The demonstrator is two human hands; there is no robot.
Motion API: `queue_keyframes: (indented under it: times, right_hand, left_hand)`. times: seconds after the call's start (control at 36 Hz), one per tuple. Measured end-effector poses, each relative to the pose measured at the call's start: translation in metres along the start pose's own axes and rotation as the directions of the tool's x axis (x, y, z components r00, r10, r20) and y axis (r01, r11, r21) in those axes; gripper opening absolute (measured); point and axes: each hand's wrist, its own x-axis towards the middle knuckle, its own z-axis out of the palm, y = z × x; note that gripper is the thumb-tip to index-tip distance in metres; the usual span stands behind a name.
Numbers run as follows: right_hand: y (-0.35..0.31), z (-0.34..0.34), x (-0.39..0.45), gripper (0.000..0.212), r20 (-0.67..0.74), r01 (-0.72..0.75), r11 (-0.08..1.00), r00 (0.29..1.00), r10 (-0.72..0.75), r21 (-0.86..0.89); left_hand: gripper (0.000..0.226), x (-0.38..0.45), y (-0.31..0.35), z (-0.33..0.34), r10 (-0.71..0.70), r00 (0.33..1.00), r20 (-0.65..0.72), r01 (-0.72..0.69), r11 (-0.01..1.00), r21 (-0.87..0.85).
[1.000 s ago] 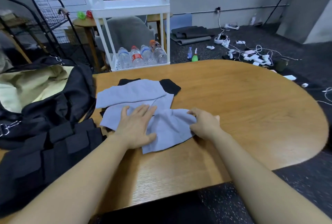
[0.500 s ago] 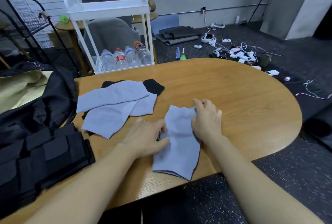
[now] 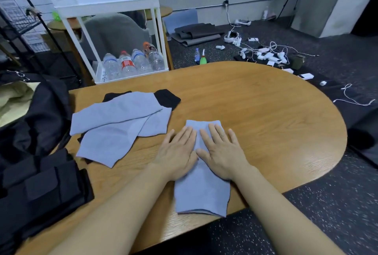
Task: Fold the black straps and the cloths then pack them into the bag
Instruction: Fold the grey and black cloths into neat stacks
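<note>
The wooden bench point(image 3: 255, 115) carries the open black bag point(image 3: 41, 115) at its left end, the black straps point(image 3: 41, 189) heaped in front of it, and a loose pile of blue cloths point(image 3: 114, 123) beside them. Nearer the front edge, one blue cloth point(image 3: 201, 195) lies flat under the left hand point(image 3: 176, 152) and right hand point(image 3: 222, 150), both spread wide, fingers straight, gripping nothing. It looks thin, soft and light, best pinched at its near corners to fold.

Both hands lie flat, fingers straight, side by side on a folded blue cloth point(image 3: 201, 195) at the near edge of the table point(image 3: 266, 121): left hand point(image 3: 177, 152), right hand point(image 3: 222, 151). To the left, more blue cloths point(image 3: 114, 123) overlap a black cloth point(image 3: 167, 98). At far left, black straps point(image 3: 41, 189) lie in front of an open bag point(image 3: 47, 115).
</note>
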Motion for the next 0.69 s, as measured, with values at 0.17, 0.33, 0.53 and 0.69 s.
queue_keyframes:
  times: [0.17, 0.33, 0.53, 0.69]
  right_hand:
    - [0.015, -0.006, 0.021, 0.066, -0.003, -0.017, 1.0, 1.0, 0.017, -0.008]
    - [0.027, -0.009, 0.036, 0.07, -0.011, -0.117, 0.993, 0.993, 0.117, -0.007]
    - [0.039, -0.015, 0.032, 0.068, 0.02, -0.166, 0.986, 0.986, 0.166, 0.013]
    - [0.03, -0.023, 0.016, 0.064, -0.012, -0.206, 0.975, 0.978, 0.207, 0.08]
  left_hand:
    - [0.1, 0.016, -0.006, 0.006, -0.079, 0.996, -0.041, 0.08, 0.996, 0.025]
    - [0.097, 0.025, -0.011, 0.007, -0.11, 0.993, -0.039, 0.111, 0.993, 0.035]
    - [0.068, 0.019, -0.016, -0.002, -0.154, 0.987, -0.033, 0.157, 0.982, 0.108]
    - [0.093, 0.001, -0.011, -0.004, -0.177, 0.978, -0.113, 0.18, 0.984, 0.014]
